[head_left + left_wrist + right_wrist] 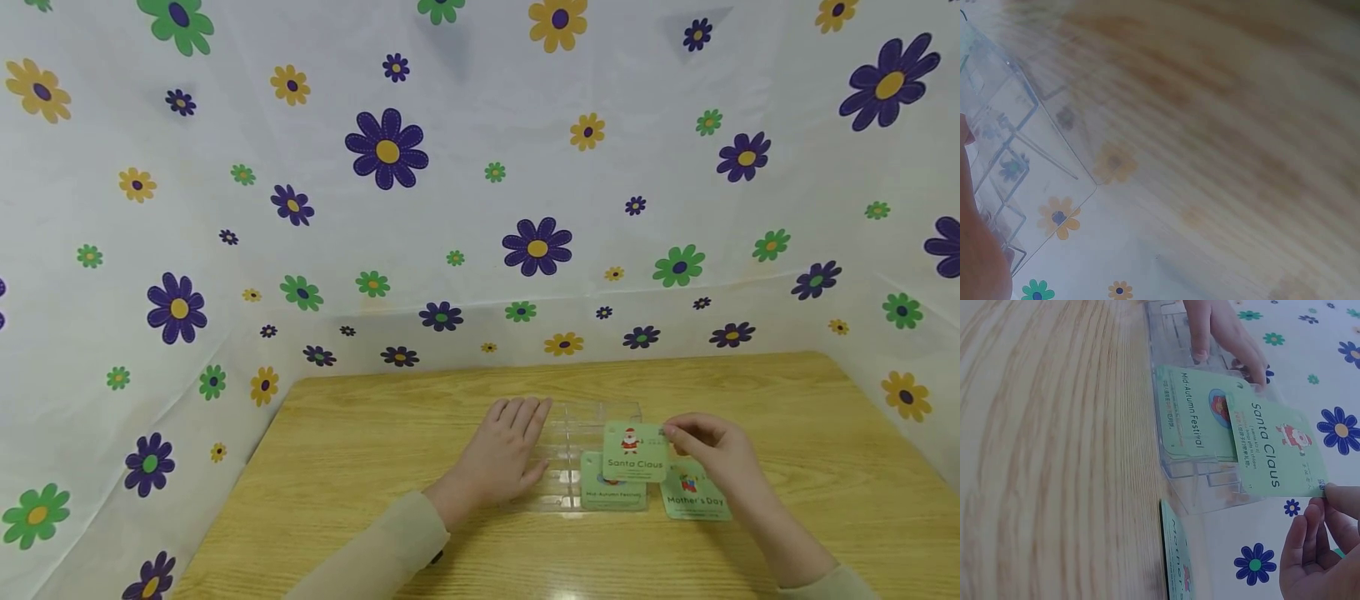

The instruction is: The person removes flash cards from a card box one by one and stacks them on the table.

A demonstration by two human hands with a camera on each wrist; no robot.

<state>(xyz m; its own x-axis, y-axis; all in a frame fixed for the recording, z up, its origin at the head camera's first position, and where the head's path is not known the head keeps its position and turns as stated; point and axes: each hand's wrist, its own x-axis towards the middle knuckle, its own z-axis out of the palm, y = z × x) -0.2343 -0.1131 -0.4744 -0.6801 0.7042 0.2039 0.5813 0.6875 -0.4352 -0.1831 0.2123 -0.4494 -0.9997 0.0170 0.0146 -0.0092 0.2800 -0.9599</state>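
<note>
My right hand (pixel 716 454) pinches a green Santa Claus card (pixel 635 454) by its upper right corner, between thumb and finger. That card overlaps a green Mid-Autumn Festival card (pixel 1194 415), which stands in a clear plastic tray (pixel 558 475) with dividers. My left hand (pixel 506 446) lies on the left part of the tray with its fingers stretched forward. Under my right hand, a green Mother's Day card (pixel 696 502) lies on the table to the right of the tray. In the left wrist view only a strip of the left hand (pixel 982 250) shows beside the tray.
The wooden table (pixel 360 467) reaches back to a white cloth (pixel 465 125) printed with purple, green and yellow flowers. The cloth rises behind the table and along both sides.
</note>
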